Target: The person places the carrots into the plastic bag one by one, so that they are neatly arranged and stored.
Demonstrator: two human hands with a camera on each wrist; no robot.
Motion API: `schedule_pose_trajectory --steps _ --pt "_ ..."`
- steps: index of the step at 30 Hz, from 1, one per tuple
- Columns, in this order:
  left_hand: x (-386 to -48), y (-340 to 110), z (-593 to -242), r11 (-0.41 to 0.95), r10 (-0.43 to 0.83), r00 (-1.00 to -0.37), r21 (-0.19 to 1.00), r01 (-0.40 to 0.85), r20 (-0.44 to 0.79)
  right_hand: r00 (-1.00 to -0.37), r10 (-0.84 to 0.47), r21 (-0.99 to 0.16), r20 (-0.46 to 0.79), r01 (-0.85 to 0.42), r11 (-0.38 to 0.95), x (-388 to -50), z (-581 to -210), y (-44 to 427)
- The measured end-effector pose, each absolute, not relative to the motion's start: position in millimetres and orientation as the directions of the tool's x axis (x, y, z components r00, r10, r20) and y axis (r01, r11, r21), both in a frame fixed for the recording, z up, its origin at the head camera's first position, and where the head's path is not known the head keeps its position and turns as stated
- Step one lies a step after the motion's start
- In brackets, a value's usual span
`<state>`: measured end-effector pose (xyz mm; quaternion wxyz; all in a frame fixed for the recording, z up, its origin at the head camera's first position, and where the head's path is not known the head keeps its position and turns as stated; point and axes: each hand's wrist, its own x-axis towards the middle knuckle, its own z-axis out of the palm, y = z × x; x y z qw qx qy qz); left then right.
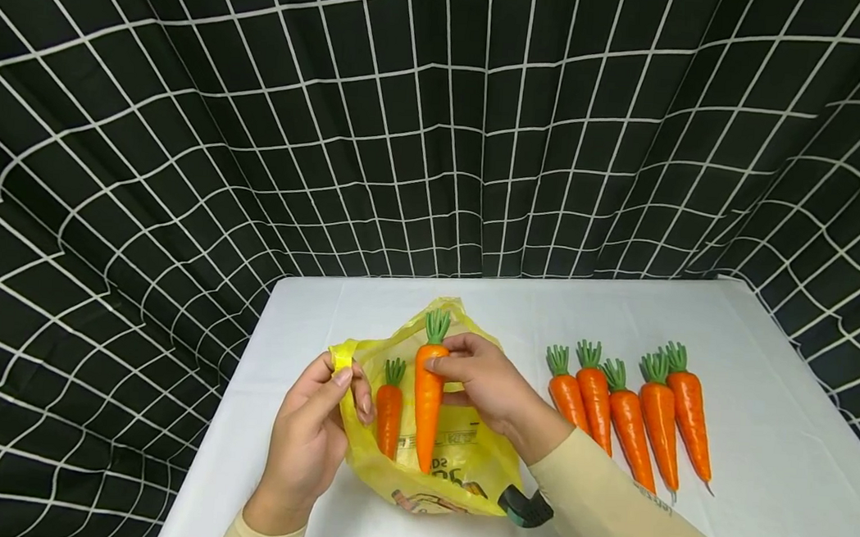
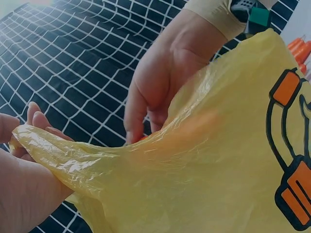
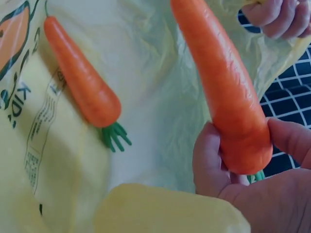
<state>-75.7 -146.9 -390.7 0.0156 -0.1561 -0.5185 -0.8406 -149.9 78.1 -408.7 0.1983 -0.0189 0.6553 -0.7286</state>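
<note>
A yellow plastic bag [image 1: 462, 468] with printed pictures lies on the table, its mouth spread apart. My left hand [image 1: 310, 438] pinches the bag's rim at the left between thumb and fingers. Just inside the mouth, my right hand [image 1: 492, 387] grips an orange carrot [image 1: 428, 400] near its green top, tip downward. A second carrot [image 3: 82, 73] lies inside the bag, apart from the held one, as the right wrist view shows. From the left wrist view, the bag wall [image 2: 194, 189] hides most of the held carrot, which shows through as an orange patch.
Several carrots [image 1: 631, 429] lie side by side on the white table [image 1: 770, 388], right of the bag, green tops toward the back; the right forearm partly covers some. Black cloth with a white grid [image 1: 453, 138] hangs behind and at both sides.
</note>
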Motion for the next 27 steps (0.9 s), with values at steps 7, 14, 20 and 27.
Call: schedule_pose_trajectory --steps 7,14,20,27 --pt "-76.0 -146.3 -390.3 -0.453 0.134 -0.953 0.872 0.186 0.273 -0.938 -0.231 -0.963 -0.259 0.270 -0.014 -153.8 -414.2 79.8" --pt "-76.4 -145.9 -391.1 -0.457 0.133 -0.953 0.870 0.184 0.272 -0.917 -0.252 -0.950 -0.308 0.310 0.034 -150.5 -425.9 75.6" --pt "-75.9 -145.3 -392.3 -0.458 0.133 -0.955 0.871 0.178 0.265 -0.902 -0.281 -0.943 -0.327 0.333 0.028 -149.9 -435.9 70.8" --pt "-74.4 -146.1 -392.7 -0.452 0.143 -0.953 0.874 0.179 0.269 -0.899 -0.261 -0.935 -0.353 0.350 0.058 -151.7 -448.7 65.8"
